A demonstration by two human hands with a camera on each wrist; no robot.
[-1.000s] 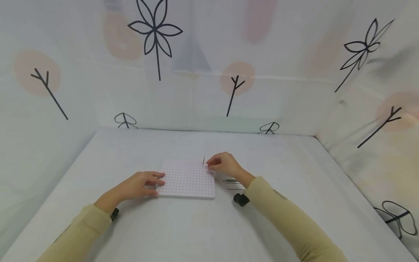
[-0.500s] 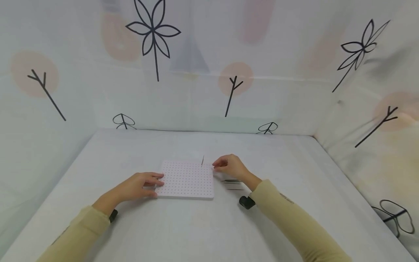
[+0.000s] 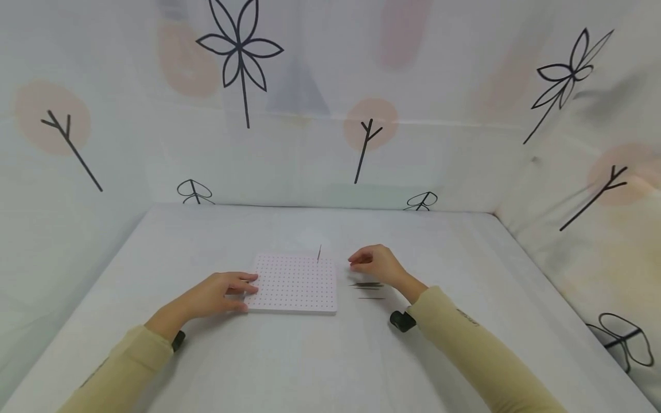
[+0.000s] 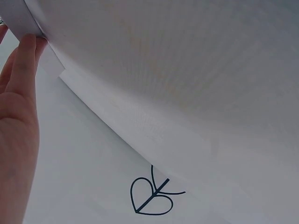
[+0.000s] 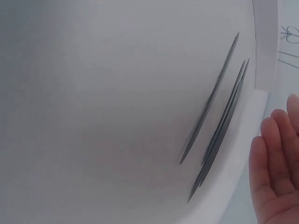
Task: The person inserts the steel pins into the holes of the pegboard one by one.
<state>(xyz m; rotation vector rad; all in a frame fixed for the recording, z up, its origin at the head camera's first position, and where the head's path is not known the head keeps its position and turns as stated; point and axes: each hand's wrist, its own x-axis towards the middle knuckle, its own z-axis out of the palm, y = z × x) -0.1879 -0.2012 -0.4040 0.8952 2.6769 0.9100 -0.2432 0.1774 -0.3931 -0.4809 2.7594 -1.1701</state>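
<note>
A white pegboard (image 3: 294,284) with a grid of small holes lies flat on the table. Near its far right corner one thin dark pin (image 3: 319,254) stands almost upright. My left hand (image 3: 219,293) rests along the board's left edge, its fingertips touching the side (image 4: 21,21). My right hand (image 3: 379,265) hovers just right of the board with nothing visible in its fingers. Below it lie several slim dark pins (image 5: 219,126), tapered at the ends, most bunched closely and one apart. The right thumb is mostly hidden in the right wrist view.
The table (image 3: 289,367) has a white cover, with patterned cloth walls (image 3: 310,160) at the back and sides. A black wrist camera (image 3: 403,321) sits under the right forearm; another (image 3: 178,341) shows at the left wrist.
My right hand has moved right, from beside the standing pin at the board's far right corner to above the loose pins. The left hand stays at the board's edge.
</note>
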